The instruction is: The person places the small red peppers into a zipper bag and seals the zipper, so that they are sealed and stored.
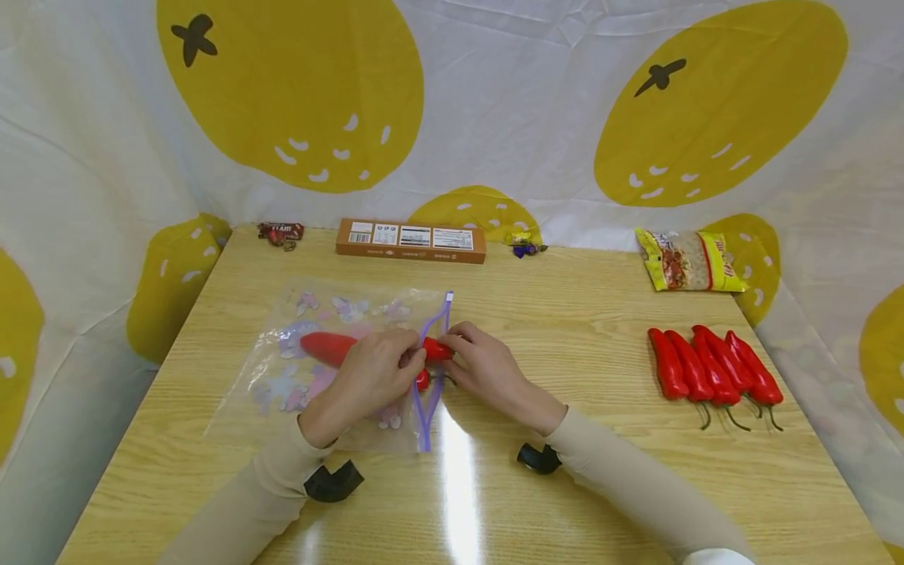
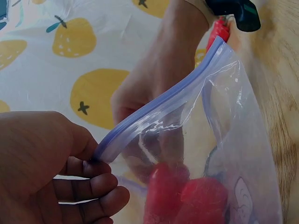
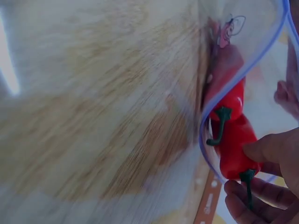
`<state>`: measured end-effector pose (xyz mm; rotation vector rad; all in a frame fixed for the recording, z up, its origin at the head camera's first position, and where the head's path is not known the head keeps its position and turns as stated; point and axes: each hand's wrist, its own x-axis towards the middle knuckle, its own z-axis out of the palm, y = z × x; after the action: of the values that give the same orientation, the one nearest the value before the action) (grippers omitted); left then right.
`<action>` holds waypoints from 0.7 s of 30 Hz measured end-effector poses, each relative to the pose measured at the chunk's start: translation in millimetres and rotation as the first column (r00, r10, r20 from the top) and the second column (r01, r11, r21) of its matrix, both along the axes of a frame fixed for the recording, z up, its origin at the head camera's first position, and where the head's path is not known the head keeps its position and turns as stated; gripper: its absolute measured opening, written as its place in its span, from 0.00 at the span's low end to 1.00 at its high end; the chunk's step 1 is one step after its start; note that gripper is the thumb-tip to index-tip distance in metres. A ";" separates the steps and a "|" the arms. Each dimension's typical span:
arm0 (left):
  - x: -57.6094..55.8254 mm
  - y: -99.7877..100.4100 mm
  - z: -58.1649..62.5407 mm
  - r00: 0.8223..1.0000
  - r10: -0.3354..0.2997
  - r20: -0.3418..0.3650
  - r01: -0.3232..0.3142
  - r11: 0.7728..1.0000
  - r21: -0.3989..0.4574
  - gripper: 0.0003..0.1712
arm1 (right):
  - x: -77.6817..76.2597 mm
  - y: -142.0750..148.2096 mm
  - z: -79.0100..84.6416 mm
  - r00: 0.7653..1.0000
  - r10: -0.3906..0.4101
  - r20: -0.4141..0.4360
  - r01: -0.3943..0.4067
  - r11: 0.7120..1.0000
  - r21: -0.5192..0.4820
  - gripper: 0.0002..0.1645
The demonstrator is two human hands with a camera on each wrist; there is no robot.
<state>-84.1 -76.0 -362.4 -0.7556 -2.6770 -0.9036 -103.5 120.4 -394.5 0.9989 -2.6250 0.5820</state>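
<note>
A clear zip bag (image 1: pixel 268 396) with pastel prints and a purple zip strip (image 2: pixel 161 105) lies on the table, its mouth facing right. My left hand (image 1: pixel 370 369) pinches the strip between thumb and finger, and the mouth gapes. With thumb and fingers my right hand (image 1: pixel 490 369) grips a red chili pepper (image 3: pixel 237 151) near its green stem. That pepper's tip end is inside the bag, while its stem end pokes out of the mouth. Beside it a second red pepper (image 3: pixel 231 100) lies in the bag, stem toward the opening.
Several red peppers (image 1: pixel 716 369) lie in a row at the right. Behind them is a yellow snack packet (image 1: pixel 692 260). Along the back edge are a brown box (image 1: pixel 410 241), small wrapped sweets (image 1: pixel 526 248) and a dark red wrapper (image 1: pixel 281 231). A patterned cloth hangs behind.
</note>
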 end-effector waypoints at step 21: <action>-2.7 -0.8 -1.3 0.998 -0.013 -0.059 0.013 1.000 0.006 0.13 | -2.1 -11.4 -7.9 0.998 -0.002 -0.064 0.006 0.998 0.065 0.14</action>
<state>-86.7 -76.8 -363.8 -0.7871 -2.6193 -0.8786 -105.6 109.0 -402.4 1.0137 -2.6039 0.4581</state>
